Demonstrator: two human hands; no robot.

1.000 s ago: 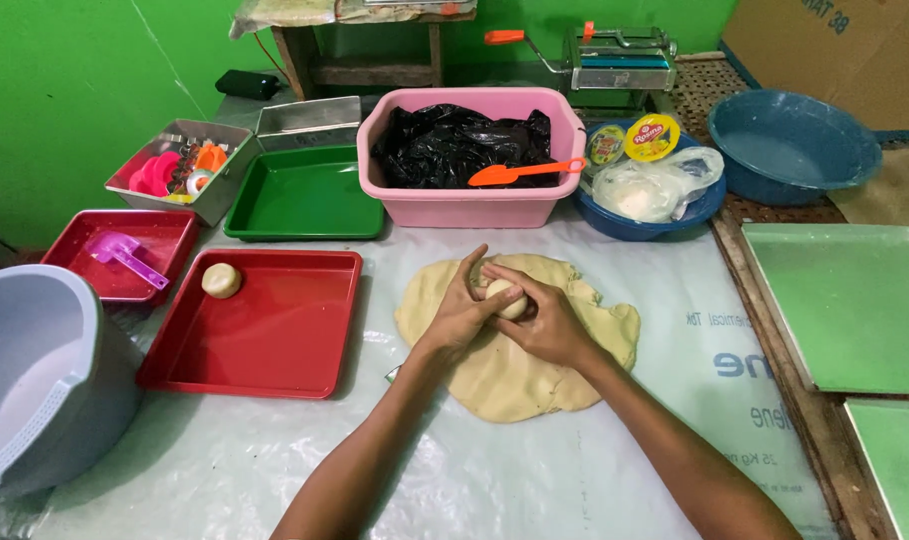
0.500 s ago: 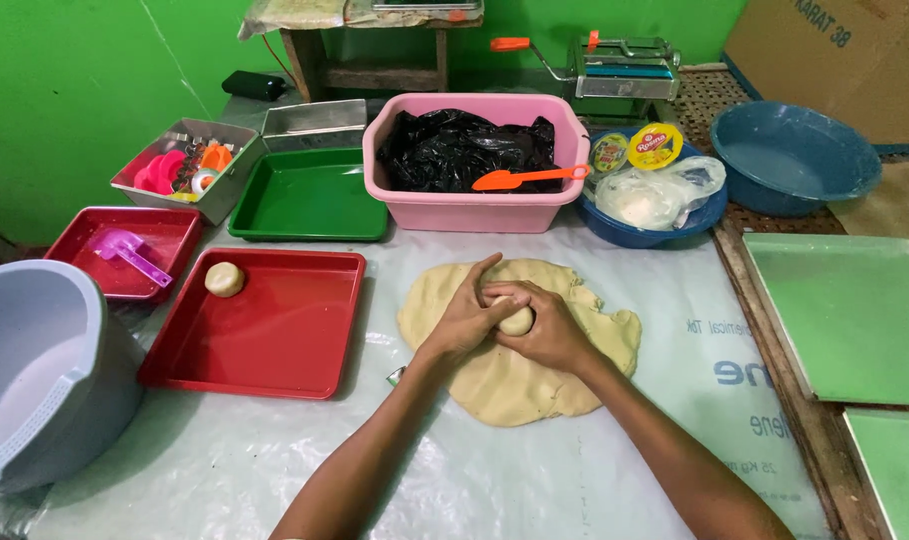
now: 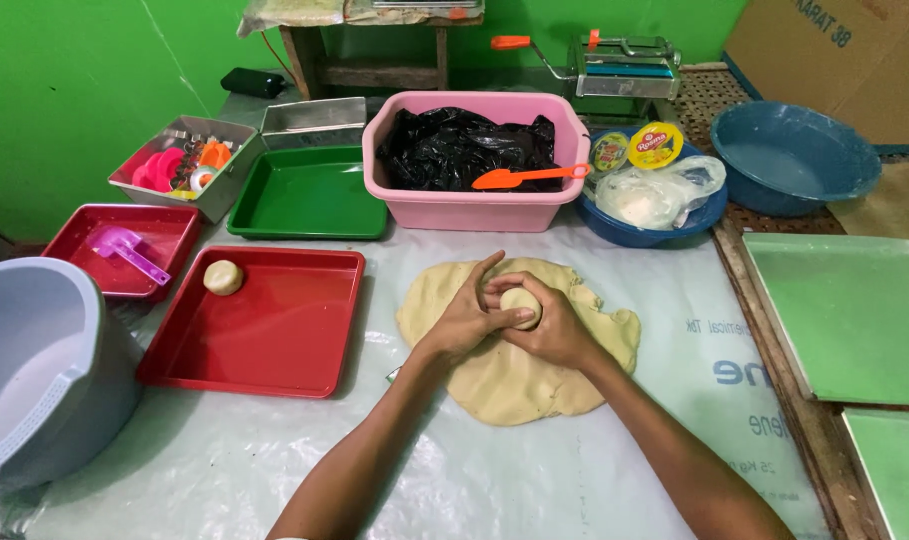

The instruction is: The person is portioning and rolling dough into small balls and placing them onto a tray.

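Green walls behind, plastic-covered bench below. Small pale round dough ball cupped mid-bench between left hand and right hand, barely shifted from a moment ago, smooth-topped, over flat beige dough sheet. Similar ball in red square tray leftward.

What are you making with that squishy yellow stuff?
A person is shaping a small ball of dough between both hands: the left hand and the right hand are cupped around it. They work just above a big flat sheet of dough spread on the plastic-covered table. One finished dough ball already sits in a corner of the red tray. Behind are a green tray and a pink tub holding a black bag.
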